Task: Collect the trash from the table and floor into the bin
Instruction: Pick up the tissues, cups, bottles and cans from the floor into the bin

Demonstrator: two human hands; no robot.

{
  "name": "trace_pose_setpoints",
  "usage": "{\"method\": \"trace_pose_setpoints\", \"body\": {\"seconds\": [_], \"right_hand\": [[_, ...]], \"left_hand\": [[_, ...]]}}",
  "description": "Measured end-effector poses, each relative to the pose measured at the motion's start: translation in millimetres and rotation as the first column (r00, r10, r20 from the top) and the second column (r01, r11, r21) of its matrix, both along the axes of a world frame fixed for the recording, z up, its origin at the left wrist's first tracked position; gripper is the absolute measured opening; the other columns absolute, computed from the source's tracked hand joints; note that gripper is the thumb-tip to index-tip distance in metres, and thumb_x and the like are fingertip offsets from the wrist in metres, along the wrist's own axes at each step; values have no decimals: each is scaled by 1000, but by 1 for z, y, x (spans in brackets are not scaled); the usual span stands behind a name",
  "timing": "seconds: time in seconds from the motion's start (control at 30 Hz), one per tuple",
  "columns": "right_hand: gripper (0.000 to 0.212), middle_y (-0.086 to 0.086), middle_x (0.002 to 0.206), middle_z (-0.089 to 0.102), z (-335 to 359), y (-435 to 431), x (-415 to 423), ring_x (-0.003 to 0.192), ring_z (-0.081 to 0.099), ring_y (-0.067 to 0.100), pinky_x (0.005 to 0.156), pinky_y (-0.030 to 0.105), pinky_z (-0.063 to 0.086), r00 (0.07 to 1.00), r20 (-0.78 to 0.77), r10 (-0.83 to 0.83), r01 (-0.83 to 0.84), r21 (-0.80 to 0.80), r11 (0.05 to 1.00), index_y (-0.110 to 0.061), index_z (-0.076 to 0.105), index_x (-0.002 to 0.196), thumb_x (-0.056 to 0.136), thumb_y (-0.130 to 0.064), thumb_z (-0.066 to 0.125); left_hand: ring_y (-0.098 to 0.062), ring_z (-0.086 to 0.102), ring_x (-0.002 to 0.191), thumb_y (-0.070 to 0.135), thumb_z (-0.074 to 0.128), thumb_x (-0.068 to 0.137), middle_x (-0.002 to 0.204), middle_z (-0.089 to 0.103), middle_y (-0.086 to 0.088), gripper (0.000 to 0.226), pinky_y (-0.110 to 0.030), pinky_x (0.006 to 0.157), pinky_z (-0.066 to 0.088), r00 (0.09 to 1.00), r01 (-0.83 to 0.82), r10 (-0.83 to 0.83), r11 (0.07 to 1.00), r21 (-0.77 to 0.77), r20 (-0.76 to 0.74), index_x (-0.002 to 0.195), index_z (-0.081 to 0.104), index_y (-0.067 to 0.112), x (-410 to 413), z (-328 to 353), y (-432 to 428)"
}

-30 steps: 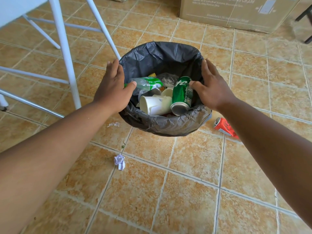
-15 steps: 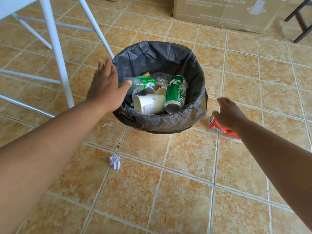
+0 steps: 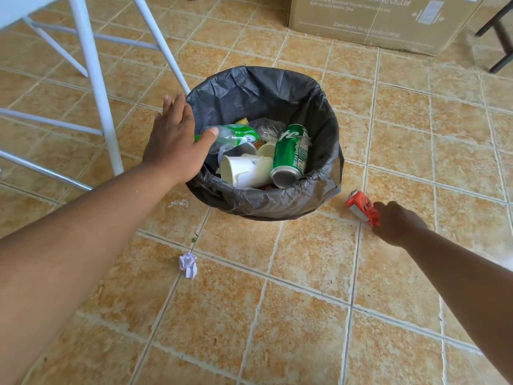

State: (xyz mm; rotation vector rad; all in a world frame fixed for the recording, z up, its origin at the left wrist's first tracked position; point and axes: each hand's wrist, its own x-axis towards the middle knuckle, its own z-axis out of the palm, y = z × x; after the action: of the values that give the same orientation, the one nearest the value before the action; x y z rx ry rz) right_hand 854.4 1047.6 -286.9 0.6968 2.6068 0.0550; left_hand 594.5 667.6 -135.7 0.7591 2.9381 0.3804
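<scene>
Brown cardboard box [image 3: 374, 20]: black print, "(Hefei) Co.,Ltd" readable, smaller lines too blurred. Green aluminium drink can [image 3: 290, 154]: big white letters "te". Clear plastic bottle [image 3: 236, 134]: green label, white text illegible. Crushed red metal can [image 3: 358, 204]: print illegible.

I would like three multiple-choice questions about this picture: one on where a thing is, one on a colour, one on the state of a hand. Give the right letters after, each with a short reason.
1. Where is the red can?
A. on the floor beside the bin
B. inside the bin
C. on a shelf

2. The drink can inside the bin is:
A. blue
B. green
C. yellow

3. The left hand is:
A. clenched in a fist
B. open, on the bin's rim
C. holding a broom

1 A: it lies on the tiles, gripped by the right hand.
2 B: its side is green.
3 B: its fingers are straight.
</scene>
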Motion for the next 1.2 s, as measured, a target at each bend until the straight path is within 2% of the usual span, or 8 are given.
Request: {"method": "trace_pose_setpoints", "body": {"seconds": [0.13,0.33,0.47,0.67,0.77,0.93,1.07,1.2], "right_hand": [[32,4,77,61,34,1,-24,60,62,20,54,35,57,934,-325,-144,103,-141,985,-13,60,113,97,-39,52],[30,-8,91,63,136,-29,-79,71,57,7,60,4,39,336,-917,-216,-17,-235,972,-15,60,115,92,-33,58],[36,4,111,65,189,-73,-104,88,57,7,78,6,43,211,-977,-33,-364,-110,925,-7,57,124,91,-19,63],[30,12,120,66,195,-126,-122,121,56,32,105,42,44,293,-822,488,-736,132,664,-11,70,118,88,-10,69],[27,3,122,67,184,-136,-132,128,51,32,103,50,41,393,-711,583,-734,138,664,-21,72,117,91,-20,68],[27,0,122,68,169,-149,-136,123,51,37,94,51,45,524,-640,563,-665,106,739,-24,74,112,90,-14,63],[29,12,109,72,168,-146,-130,105,62,36,101,42,44,461,-762,455,-611,100,786,-7,74,107,82,-4,61],[52,19,143,50,162,-132,-127,139,35,37,117,43,26,637,-745,197,-337,-40,941,-3,54,137,97,-37,54]], "left_hand": [[-20,-16,149,58,23,100,164,-13,-4,80,-40,121,-5,1000,1,-1,1000,5,7,155,3,3,2,1,0],[-21,-15,149,61,19,99,164,-13,-4,82,-41,121,-4,1000,-3,3,1000,6,16,155,3,4,2,2,0],[-20,-15,150,61,20,99,164,-12,-4,82,-40,121,-5,1000,-2,2,1000,21,18,155,3,4,2,0,0],[-21,-15,150,63,20,98,164,-12,-3,84,-40,121,-5,1000,-1,0,999,49,27,155,3,4,3,0,-1],[-20,-16,149,62,19,99,164,-13,-2,82,-39,121,-5,999,-11,9,998,61,37,156,2,5,4,1,0],[-19,-15,149,61,19,99,164,-13,-1,81,-39,120,-5,999,-14,11,998,64,45,156,3,5,5,3,1],[-19,-15,149,61,18,99,164,-13,-1,81,-38,120,-5,999,-16,13,998,56,45,155,4,5,5,3,1],[-18,-15,149,61,17,99,164,-14,-2,81,-39,121,-5,999,-10,9,999,43,40,155,3,4,4,2,1]]}}
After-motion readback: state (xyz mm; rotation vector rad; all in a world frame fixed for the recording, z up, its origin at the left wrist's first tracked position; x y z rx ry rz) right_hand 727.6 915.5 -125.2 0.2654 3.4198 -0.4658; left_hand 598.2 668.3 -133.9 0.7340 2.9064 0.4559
